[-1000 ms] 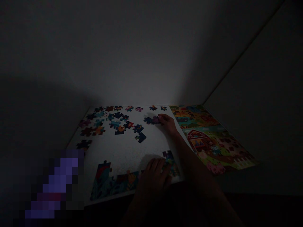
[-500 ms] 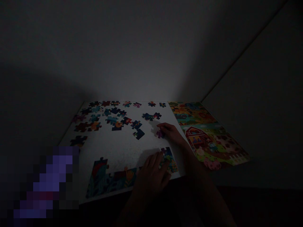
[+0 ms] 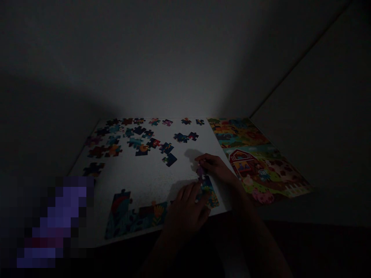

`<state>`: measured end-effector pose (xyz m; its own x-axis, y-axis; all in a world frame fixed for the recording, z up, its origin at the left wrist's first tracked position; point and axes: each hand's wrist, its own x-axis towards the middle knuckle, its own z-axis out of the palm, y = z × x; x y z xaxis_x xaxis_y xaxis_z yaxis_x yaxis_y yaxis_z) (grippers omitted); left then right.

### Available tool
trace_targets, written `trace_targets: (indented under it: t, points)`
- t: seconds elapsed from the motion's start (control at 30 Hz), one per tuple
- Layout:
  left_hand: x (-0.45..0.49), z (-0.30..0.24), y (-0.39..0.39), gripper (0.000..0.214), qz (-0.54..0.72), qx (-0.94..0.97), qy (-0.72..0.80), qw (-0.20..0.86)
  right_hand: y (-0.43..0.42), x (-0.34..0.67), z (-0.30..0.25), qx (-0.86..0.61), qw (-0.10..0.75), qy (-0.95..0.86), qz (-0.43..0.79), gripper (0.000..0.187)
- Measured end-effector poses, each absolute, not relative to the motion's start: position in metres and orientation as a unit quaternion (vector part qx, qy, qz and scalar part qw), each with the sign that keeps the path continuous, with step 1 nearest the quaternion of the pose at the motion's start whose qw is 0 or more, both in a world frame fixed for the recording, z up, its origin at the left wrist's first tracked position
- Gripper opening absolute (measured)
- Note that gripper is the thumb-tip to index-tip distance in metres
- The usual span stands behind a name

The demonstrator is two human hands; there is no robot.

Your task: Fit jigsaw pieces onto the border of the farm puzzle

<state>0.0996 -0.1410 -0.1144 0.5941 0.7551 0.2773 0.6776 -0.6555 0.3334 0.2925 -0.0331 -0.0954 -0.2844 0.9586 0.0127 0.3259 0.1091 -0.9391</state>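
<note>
I'm seeing matt cardboard in the jigsaw pieces (image 3: 169, 159), their printed faces showing no gloss, while I'm reading the white board (image 3: 145, 181) beneath them as finely speckled and rough, and the picture sheet (image 3: 255, 162) as matt printed card.

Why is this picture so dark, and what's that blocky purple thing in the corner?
In the head view, the whole picture is dim: light reaches mostly the white surface, and the walls fade into dark. In that view, the right hand throws a soft shadow, and the purple patch is too blocky to tell what it is.
</note>
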Motion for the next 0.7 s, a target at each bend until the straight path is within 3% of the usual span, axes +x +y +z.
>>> trace_targets:
  t: [0.27, 0.7]
  points:
    - [0.0996, -0.1112, -0.1407, 0.037, 0.204, 0.886, 0.404, 0.103, -0.0286, 0.2934, -0.1001, -0.475, 0.392, -0.615, 0.493, 0.034]
    - [0.0999, -0.1146, -0.1416, 0.041, 0.203, 0.887, 0.403, 0.098, -0.0297, 0.2916, -0.0977, -0.475, 0.367, -0.612, 0.515, 0.037]
